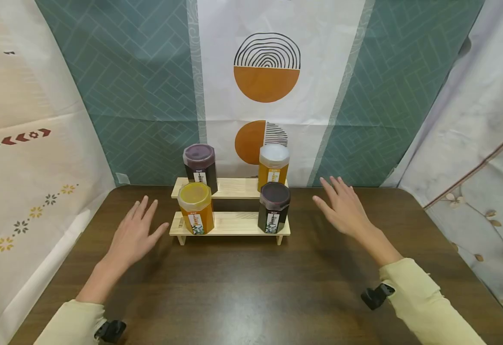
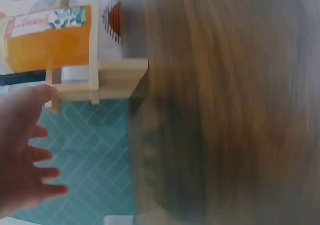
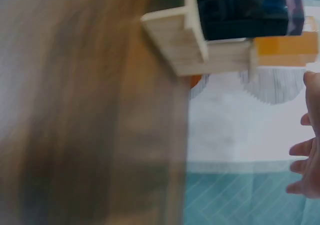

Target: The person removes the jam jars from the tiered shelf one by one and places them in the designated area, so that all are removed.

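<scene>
A two-tier wooden rack (image 1: 236,224) stands at the middle of the table's far side, bearing several lidded jars. On its lower step are an orange-yellow jar (image 1: 196,211) at the left and a dark jar (image 1: 274,209) at the right. The upper step carries a dark purple-lidded jar (image 1: 200,165) at the left and an orange jar with a whitish lid (image 1: 273,165) at the right. My left hand (image 1: 134,233), fingers spread, is left of the rack and holds nothing. Opposite it, my right hand (image 1: 343,205) extends with straight fingers, also holding nothing.
The brown wooden table (image 1: 238,287) runs beneath both arms. Behind the rack hangs a green and white patterned cloth (image 1: 148,86). Pale printed cloths close off the left side (image 1: 27,191) and the right side (image 1: 484,158).
</scene>
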`<state>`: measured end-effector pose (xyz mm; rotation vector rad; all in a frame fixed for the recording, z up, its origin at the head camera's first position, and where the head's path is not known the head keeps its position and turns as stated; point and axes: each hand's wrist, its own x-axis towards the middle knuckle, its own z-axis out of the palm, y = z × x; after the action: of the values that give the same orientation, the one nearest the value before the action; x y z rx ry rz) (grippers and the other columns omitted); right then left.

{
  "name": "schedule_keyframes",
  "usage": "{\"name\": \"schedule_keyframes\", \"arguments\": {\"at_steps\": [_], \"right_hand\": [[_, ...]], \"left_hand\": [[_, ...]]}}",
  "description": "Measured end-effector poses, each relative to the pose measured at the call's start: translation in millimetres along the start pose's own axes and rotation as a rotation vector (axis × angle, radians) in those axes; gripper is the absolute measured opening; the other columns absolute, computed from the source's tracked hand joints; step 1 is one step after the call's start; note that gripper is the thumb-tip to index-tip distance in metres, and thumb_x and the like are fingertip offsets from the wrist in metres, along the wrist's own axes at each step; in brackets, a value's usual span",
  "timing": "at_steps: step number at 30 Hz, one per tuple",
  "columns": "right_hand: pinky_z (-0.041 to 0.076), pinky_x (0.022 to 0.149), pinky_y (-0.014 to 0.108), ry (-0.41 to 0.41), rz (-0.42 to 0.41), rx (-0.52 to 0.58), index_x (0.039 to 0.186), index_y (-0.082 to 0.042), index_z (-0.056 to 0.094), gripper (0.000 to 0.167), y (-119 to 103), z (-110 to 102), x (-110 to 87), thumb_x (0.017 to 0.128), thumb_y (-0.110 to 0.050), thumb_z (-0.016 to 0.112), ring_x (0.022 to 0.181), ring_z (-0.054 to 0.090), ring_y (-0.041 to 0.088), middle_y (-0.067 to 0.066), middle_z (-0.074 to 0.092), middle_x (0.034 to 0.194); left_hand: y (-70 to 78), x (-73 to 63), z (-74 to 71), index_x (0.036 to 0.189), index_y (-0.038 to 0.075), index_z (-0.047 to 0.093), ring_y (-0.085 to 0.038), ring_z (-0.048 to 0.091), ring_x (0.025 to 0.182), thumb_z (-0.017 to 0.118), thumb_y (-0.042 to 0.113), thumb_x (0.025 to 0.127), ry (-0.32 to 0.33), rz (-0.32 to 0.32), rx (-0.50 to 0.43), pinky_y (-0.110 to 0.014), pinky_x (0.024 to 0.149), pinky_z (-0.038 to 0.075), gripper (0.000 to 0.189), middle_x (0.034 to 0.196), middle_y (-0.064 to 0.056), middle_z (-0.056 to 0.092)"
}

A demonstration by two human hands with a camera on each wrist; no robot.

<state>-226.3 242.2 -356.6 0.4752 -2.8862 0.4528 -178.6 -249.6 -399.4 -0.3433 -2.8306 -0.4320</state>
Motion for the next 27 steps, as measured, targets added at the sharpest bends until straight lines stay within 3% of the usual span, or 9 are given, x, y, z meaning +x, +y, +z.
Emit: {"name": "schedule_keyframes", "arguments": {"at_steps": [5, 11, 14, 18, 21, 24, 27], "right_hand": [[0.021, 0.108, 0.061, 0.006, 0.035, 0.233, 0.151, -0.004, 0.03, 0.067, -19, -11, 20.2, 0.102, -0.049, 0.039, 0.14, 0.023, 0.04, 0.022, 0.031, 0.151], [0.027, 0.109, 0.052, -0.049, 0.048, 0.466, 0.153, -0.01, 0.027, 0.068, -42, -17, 46.5, 0.099, -0.045, 0.049, 0.138, 0.029, 0.034, 0.017, 0.033, 0.151], [0.03, 0.108, 0.051, -0.083, 0.06, 0.584, 0.154, -0.013, 0.024, 0.073, -49, -15, 59.4, 0.096, -0.044, 0.056, 0.139, 0.03, 0.031, 0.014, 0.033, 0.152], [0.032, 0.106, 0.053, -0.1, 0.067, 0.716, 0.155, -0.014, 0.022, 0.079, -58, -13, 74.9, 0.093, -0.039, 0.064, 0.139, 0.03, 0.029, 0.013, 0.034, 0.152], [0.033, 0.105, 0.052, -0.089, 0.059, 0.799, 0.155, -0.013, 0.022, 0.081, -65, -13, 84.5, 0.091, -0.032, 0.067, 0.137, 0.034, 0.029, 0.015, 0.037, 0.149], [0.036, 0.103, 0.05, -0.076, 0.042, 0.852, 0.155, -0.011, 0.021, 0.082, -72, -13, 92.6, 0.09, -0.026, 0.069, 0.13, 0.04, 0.029, 0.017, 0.042, 0.143], [0.038, 0.099, 0.048, -0.063, 0.036, 0.873, 0.154, -0.009, 0.021, 0.085, -76, -12, 98.5, 0.088, -0.021, 0.072, 0.122, 0.045, 0.031, 0.019, 0.045, 0.137]], "left_hand": [[1.8, 3.3, 18.2, 0.143, -0.012, 0.033, -0.056, 0.026, 0.13, 0.055, 0.027, 0.099, -0.09, -0.065, -0.305, -0.067, 0.101, 0.025, 0.063, 0.146, -0.037, 0.026], [-4.8, 6.6, 40.3, 0.144, -0.011, 0.032, -0.049, 0.036, 0.128, 0.049, 0.028, 0.102, -0.146, -0.174, -0.523, -0.061, 0.101, 0.032, 0.061, 0.139, -0.036, 0.039], [-6.3, 9.1, 49.2, 0.147, -0.009, 0.028, -0.044, 0.037, 0.13, 0.046, 0.031, 0.104, -0.164, -0.259, -0.684, -0.056, 0.102, 0.034, 0.061, 0.142, -0.033, 0.038], [-4.8, 14.0, 58.3, 0.151, -0.004, 0.024, -0.033, 0.031, 0.135, 0.045, 0.036, 0.103, -0.156, -0.403, -0.951, -0.04, 0.105, 0.034, 0.065, 0.151, -0.026, 0.028], [-2.7, 16.9, 64.0, 0.152, 0.0, 0.023, -0.022, 0.033, 0.132, 0.048, 0.034, 0.102, -0.125, -0.476, -1.126, -0.023, 0.1, 0.036, 0.065, 0.152, -0.022, 0.027], [-1.5, 17.7, 70.0, 0.152, -0.001, 0.021, -0.01, 0.04, 0.124, 0.051, 0.025, 0.102, -0.094, -0.481, -1.258, -0.013, 0.092, 0.039, 0.064, 0.151, -0.021, 0.027], [-1.7, 16.9, 75.9, 0.151, -0.004, 0.019, 0.0, 0.047, 0.113, 0.051, 0.016, 0.102, -0.065, -0.451, -1.345, -0.013, 0.089, 0.042, 0.062, 0.148, -0.023, 0.028]]}}
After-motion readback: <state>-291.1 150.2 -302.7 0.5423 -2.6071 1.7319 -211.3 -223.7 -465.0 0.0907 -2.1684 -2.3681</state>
